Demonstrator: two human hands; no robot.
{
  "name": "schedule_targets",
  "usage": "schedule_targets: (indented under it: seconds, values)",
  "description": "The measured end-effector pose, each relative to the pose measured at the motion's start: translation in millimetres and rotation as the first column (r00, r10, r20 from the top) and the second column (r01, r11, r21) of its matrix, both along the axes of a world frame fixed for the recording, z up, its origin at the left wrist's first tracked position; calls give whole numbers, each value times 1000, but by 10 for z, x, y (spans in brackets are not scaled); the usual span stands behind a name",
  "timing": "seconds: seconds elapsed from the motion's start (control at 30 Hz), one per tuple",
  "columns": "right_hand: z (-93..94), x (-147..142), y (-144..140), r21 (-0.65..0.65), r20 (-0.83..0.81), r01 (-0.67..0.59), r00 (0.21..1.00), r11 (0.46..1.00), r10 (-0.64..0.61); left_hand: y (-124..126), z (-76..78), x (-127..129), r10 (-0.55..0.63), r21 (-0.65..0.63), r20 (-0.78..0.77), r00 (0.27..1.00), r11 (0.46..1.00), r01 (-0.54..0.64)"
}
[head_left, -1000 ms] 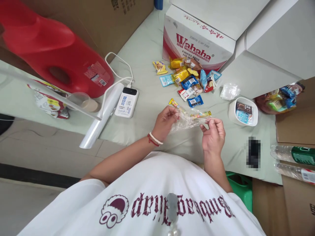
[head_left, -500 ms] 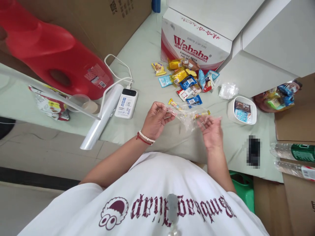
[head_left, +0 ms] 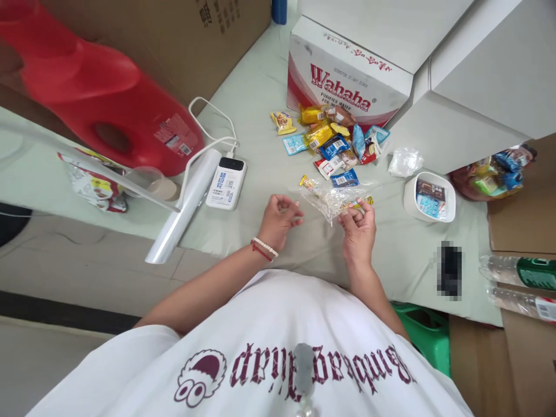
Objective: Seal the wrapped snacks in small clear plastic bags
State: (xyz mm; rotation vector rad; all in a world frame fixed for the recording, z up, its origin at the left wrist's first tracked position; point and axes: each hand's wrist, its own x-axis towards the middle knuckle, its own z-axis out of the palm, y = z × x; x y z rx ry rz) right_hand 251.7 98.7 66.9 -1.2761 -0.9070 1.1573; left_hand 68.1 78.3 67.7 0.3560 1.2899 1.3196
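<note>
My right hand (head_left: pixel 358 227) pinches a crumpled clear plastic bag (head_left: pixel 329 198) that lies over two long yellow snack sticks (head_left: pixel 308 183) on the pale green tabletop. My left hand (head_left: pixel 278 219), with a bead and red-cord bracelet at the wrist, hovers just left of the bag with fingers curled and nothing in it. A pile of several small wrapped snacks (head_left: pixel 332 142) sits beyond both hands, in front of a red and white Wahaha carton (head_left: pixel 345 75).
A white power bank (head_left: pixel 226 182) with cable and a roll of clear film (head_left: pixel 185 205) lie at left, beside a big red jug (head_left: pixel 99 110). A white tub (head_left: pixel 429 197) of snacks stands at right, past it a snack bag (head_left: pixel 493 171) and bottles (head_left: pixel 516 272).
A second ago both hands stretched the bag between them. My left hand has let go and curled; my right hand shifted left and now holds the bunched bag alone.
</note>
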Motion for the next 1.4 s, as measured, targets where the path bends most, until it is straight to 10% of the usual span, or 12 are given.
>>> schedule_targets:
  seconds: [0.17, 0.33, 0.7, 0.97, 1.13, 1.4]
  values:
    - [-124, -104, -63, -34, 49, -78, 996, 996, 80, -21, -50, 132, -179, -110, 113, 977, 975, 191]
    - [-272, -102, -85, -106, 97, -198, 973, 974, 209, 430, -248, 203, -48, -209, -82, 996, 978, 30]
    - [-215, -80, 11, 14, 308, -63, 950, 998, 56, 343, -278, 366, 46, 202, -446, 894, 978, 50]
    - [9, 304, 134, -204, -321, -165, 943, 965, 94, 398, -66, -269, 51, 2, 97, 994, 999, -52]
    - [7, 498, 260, -372, -420, -202, 907, 906, 29, 456, -91, -611, -73, -65, -24, 997, 995, 71]
    - [-320, 213, 60, -404, -432, -172, 902, 898, -21, 132, -223, -144, -80, -201, 30, 996, 976, 85]
